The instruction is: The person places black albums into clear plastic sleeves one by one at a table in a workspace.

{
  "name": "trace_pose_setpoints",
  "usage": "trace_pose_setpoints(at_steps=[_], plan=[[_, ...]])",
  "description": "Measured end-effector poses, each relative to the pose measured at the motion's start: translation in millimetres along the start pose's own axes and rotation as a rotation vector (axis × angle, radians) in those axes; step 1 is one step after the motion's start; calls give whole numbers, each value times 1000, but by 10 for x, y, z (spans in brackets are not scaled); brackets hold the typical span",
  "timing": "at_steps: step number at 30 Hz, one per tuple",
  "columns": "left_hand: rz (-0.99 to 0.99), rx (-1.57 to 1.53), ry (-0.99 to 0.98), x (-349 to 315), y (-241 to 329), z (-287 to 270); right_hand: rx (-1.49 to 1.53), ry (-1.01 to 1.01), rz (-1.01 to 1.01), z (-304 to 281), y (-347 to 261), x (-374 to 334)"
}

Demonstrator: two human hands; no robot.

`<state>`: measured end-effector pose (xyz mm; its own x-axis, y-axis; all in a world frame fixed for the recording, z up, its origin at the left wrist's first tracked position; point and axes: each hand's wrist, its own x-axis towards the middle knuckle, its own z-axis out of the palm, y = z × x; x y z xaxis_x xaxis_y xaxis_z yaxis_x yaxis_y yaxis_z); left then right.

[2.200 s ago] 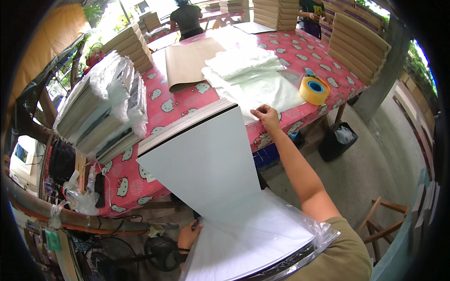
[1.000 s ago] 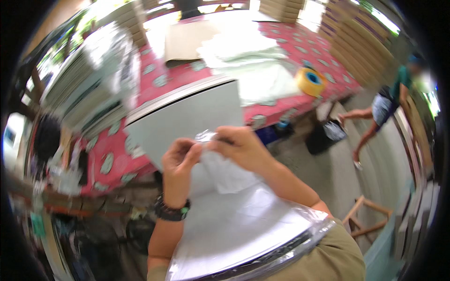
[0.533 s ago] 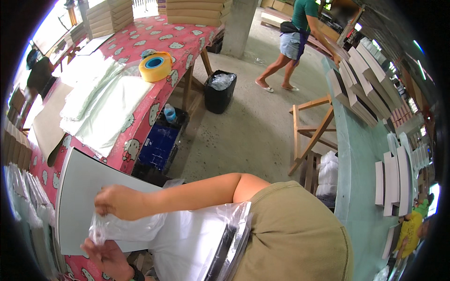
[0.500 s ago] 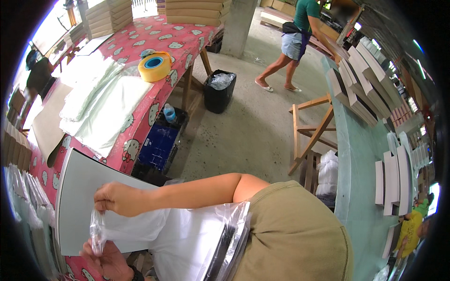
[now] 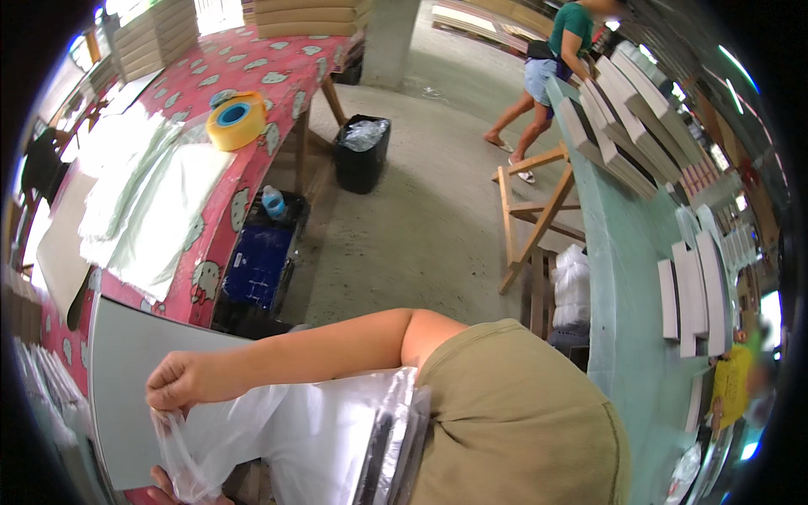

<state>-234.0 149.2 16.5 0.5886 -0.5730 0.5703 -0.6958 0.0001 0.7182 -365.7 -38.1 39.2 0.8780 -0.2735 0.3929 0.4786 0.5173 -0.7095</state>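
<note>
And the clear plastic bag (image 5: 220, 425) has spread wider, the left hand (image 5: 164, 486) slipping toward the bottom rim, while a co-worker (image 5: 570, 38) has stepped in to the teal table (image 5: 627, 337)'s far corner. The right hand (image 5: 174, 385) is curled tight, pinching film; the left shows only fingers under it, so I can't tell how firm that grip is. The bag hangs between them, in front of the white board (image 5: 126, 362) by the pink table (image 5: 227, 67)'s near edge. Opening looks partway done: layers drawn apart, the lower end left bunched. Textures now: thin, crinkly, see-through film; smooth matte board; a glossy-wrapped white bundle (image 5: 320, 429) against the olive shirt (image 5: 522, 404); a round yellow tape roll (image 5: 223, 136) at the pink table's right edge.
</note>
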Motion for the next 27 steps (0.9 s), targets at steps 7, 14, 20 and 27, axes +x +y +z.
trace_pose_setpoints(at_steps=[7,14,20,27], plan=[[-71,-88,-52,124,528,307,43,72,-65,-32,-528,32],[-97,-165,-220,208,710,366,-850,-187,-181,308,-372,184],[44,120,-147,206,207,72,-1020,-520,227,287,-572,90],[-24,243,58,227,105,-221,-210,-336,288,-123,-195,41]])
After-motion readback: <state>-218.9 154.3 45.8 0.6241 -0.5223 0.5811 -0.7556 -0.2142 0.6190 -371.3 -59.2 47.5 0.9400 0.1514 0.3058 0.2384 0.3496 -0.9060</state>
